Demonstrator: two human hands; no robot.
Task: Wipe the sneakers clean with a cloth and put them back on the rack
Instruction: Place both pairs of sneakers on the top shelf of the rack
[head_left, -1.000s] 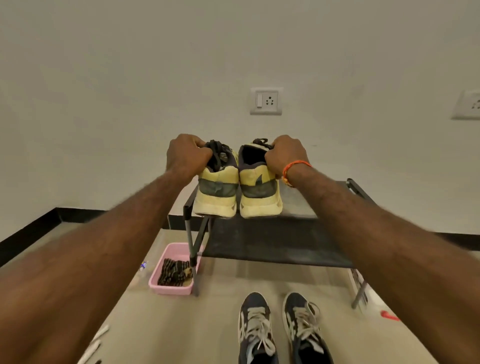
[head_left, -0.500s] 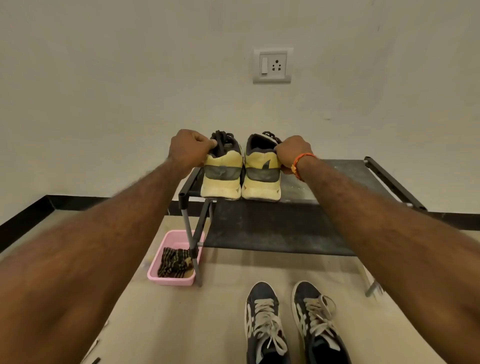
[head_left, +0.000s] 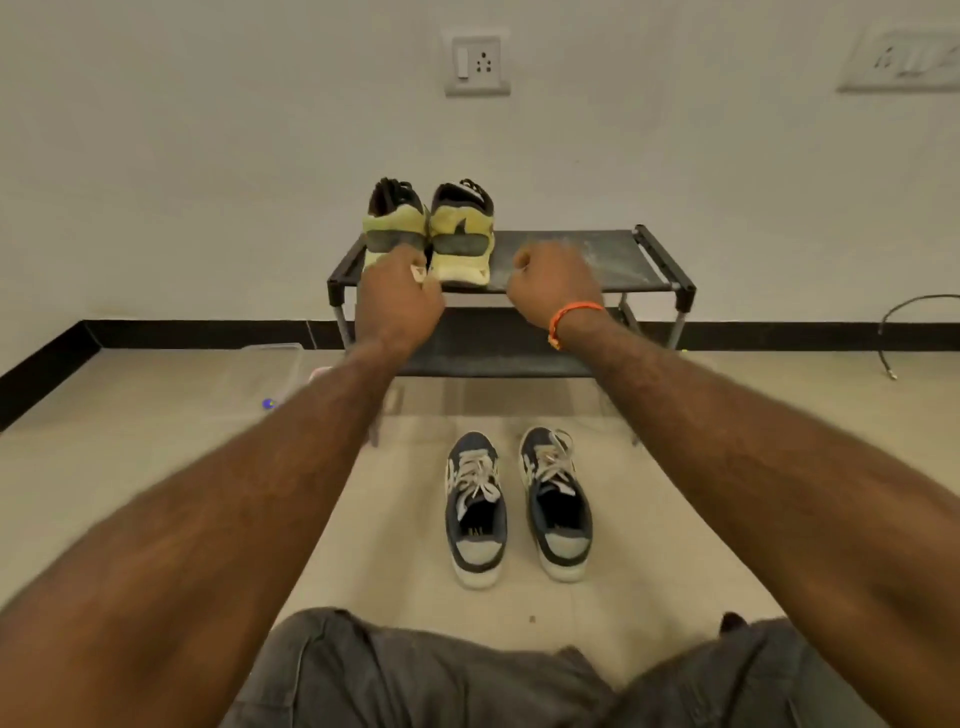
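Two yellow sneakers with dark collars stand side by side, heels toward me, on the left end of the black rack's (head_left: 631, 260) top shelf: the left one (head_left: 392, 221) and the right one (head_left: 462, 236). My left hand (head_left: 400, 296) hovers in front of the left sneaker's heel with its fingers curled; no grip on the sneaker shows. My right hand (head_left: 553, 280), with an orange band at the wrist, is a blurred fist over the shelf's front edge, right of the sneakers and holding nothing. No cloth is visible.
A blue-grey pair of sneakers (head_left: 475, 512) with white laces stands on the floor before the rack. A clear plastic box (head_left: 272, 364) and a pink tray edge (head_left: 319, 371) lie left of the rack. A black cable (head_left: 896, 327) lies at the right wall. My knees fill the bottom.
Both hands have let go of the yellow sneakers and pulled back toward me. The sneakers now stand on the top shelf. My view has moved back and dropped lower.
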